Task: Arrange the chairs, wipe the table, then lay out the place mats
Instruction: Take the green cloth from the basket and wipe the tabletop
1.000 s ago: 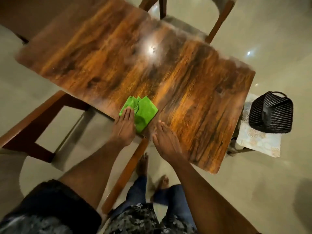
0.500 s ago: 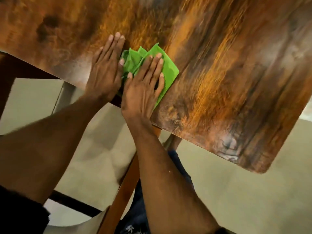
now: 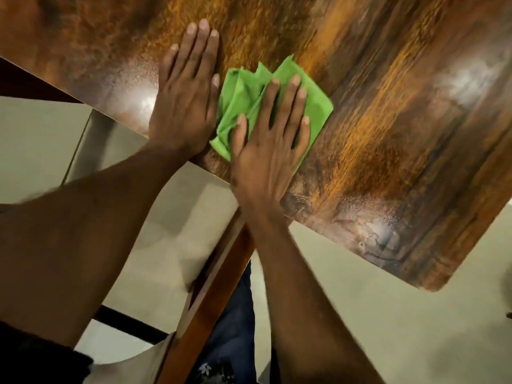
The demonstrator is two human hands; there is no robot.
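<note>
— Head view: where is the green cloth (image 3: pixel 315 106)?

— On the wooden table (image 3: pixel 388 112), crumpled, close to its near edge and well in from the rounded near-right corner.

— And the hands?

— Right hand (image 3: pixel 266 151) lies flat on the cloth, fingers spread and pressing down, not curled around it. Left hand (image 3: pixel 185 98) lies flat on the bare tabletop just beside the cloth, fingers straight and together; its thumb seems to touch the cloth, though blur makes that uncertain.

— Below the table?

— A wooden chair frame (image 3: pixel 210 295) over pale floor (image 3: pixel 388 314).
</note>
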